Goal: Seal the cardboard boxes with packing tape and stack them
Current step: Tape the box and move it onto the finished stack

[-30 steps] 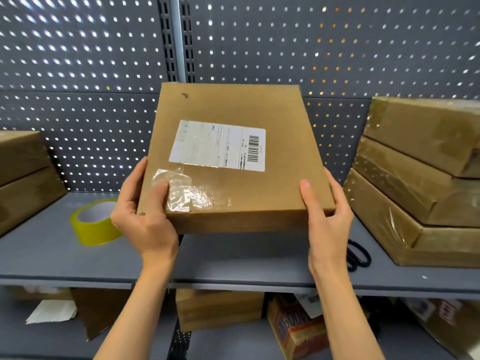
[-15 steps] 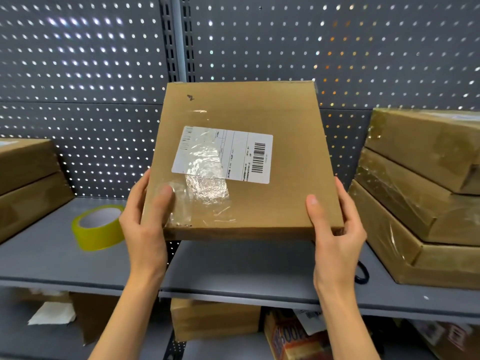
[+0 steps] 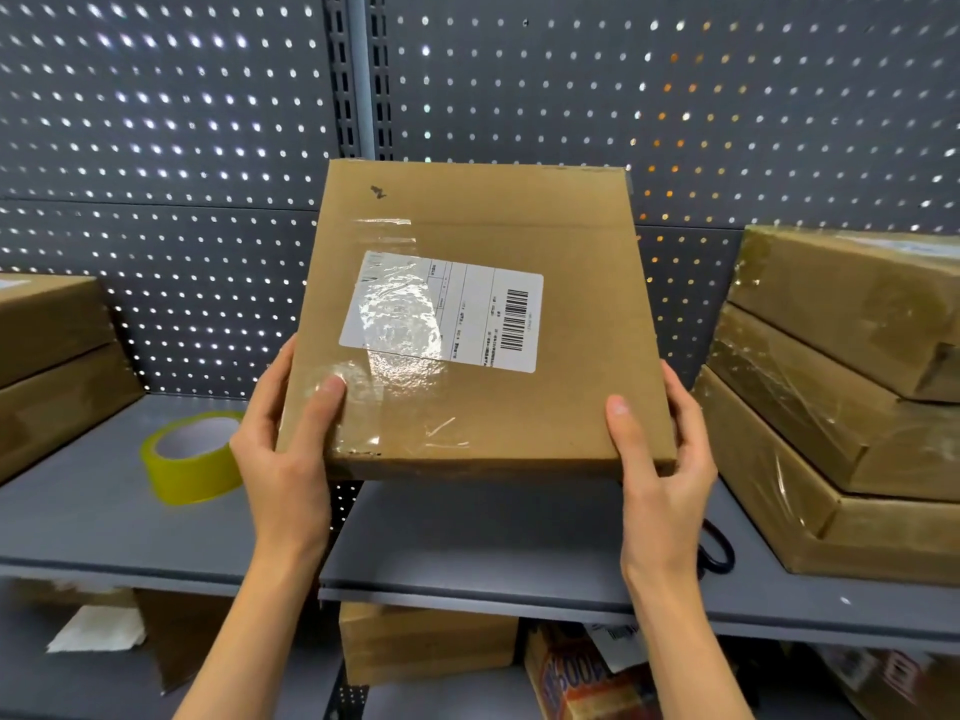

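A flat brown cardboard box (image 3: 561, 407) with a white barcode label and clear tape across its face is held up above the grey shelf (image 3: 467, 543), tilted towards me. My left hand (image 3: 283, 449) grips its lower left corner, thumb on the taped face. My right hand (image 3: 660, 459) grips the lower right corner, thumb on top, fingers behind. A roll of yellow packing tape (image 3: 189, 457) lies on the shelf to the left. Three taped boxes (image 3: 841, 407) are stacked on the right.
Two stacked boxes (image 3: 52, 366) sit at the far left of the shelf. Black scissor handles (image 3: 719, 550) peek out behind my right wrist. A perforated grey panel (image 3: 156, 148) backs the shelf. The lower shelf holds more boxes (image 3: 426, 641) and paper.
Both hands have raised the box and tipped its face more towards me. The taped strip over the label now shows fully.
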Demonstrator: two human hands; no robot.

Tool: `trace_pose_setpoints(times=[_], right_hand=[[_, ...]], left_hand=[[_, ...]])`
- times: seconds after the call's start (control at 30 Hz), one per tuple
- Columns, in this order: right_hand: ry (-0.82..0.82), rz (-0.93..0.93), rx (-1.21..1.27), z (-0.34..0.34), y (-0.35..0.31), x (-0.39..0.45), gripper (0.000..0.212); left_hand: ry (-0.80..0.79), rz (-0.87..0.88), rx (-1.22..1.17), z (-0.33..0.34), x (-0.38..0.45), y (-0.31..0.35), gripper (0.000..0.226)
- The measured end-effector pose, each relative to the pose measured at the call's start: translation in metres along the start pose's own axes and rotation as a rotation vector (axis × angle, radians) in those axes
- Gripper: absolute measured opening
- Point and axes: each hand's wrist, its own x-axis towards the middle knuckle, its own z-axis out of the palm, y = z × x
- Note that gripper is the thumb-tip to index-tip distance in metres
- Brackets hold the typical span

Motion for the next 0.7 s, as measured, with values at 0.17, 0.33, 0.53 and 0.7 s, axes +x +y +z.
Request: trace_pose_setpoints(times=[0.17, 0.33, 0.53, 0.7], right_hand=[[-0.024, 0.029, -0.016, 0.003, 0.001, -0.002, 0.064], [-0.086, 0.1, 0.016, 0.004, 0.005, -0.006, 0.073], [-0.156, 0.204, 0.023, 0.001, 0.01, -0.006, 0.07], [-0.209, 0.24, -0.022, -0.002, 0.011, -0.002, 0.079]], left_hand=[[-0.001, -0.006, -0.018, -0.008, 0.005, -0.006, 0.042], [0.008, 0.027, -0.031, -0.02, 0.004, -0.014, 0.043], [-0.001, 0.151, 0.007, -0.029, 0.002, -0.019, 0.051], [-0.017, 0.25, -0.014, -0.032, 0.002, -0.023, 0.056]])
